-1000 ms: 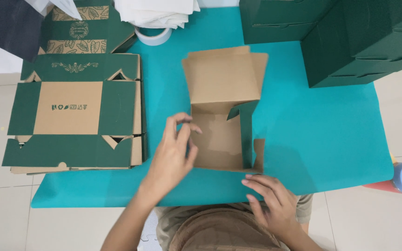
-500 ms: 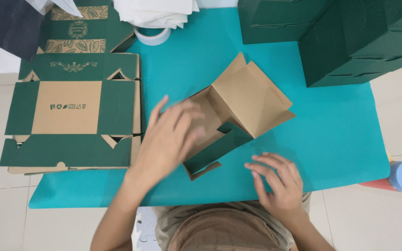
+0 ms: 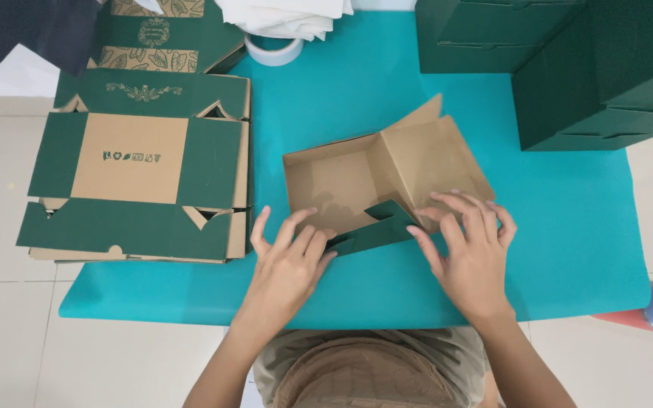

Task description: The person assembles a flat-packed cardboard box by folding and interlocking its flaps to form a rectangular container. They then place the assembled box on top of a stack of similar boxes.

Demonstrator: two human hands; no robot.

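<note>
Teal mat (image 3: 568, 249), centre: half-folded box (image 3: 372, 185) w/ left hand (image 3: 289, 264) and right hand (image 3: 470, 249) pressing flaps, fingers spread, nothing clenched; best to crease along scored lines, pressure even.

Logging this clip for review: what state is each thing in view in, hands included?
Cardboard box: half folded, brown inside up, panels raised.
Left hand: open, fingers on the box's near edge.
Right hand: open, fingertips pressing a flap.
Flat box blanks: unfolded, stacked.
Dark green boxes: assembled, closed.
Tape roll: lying flat, partly under white sheets.
Teal mat: spread flat.
</note>
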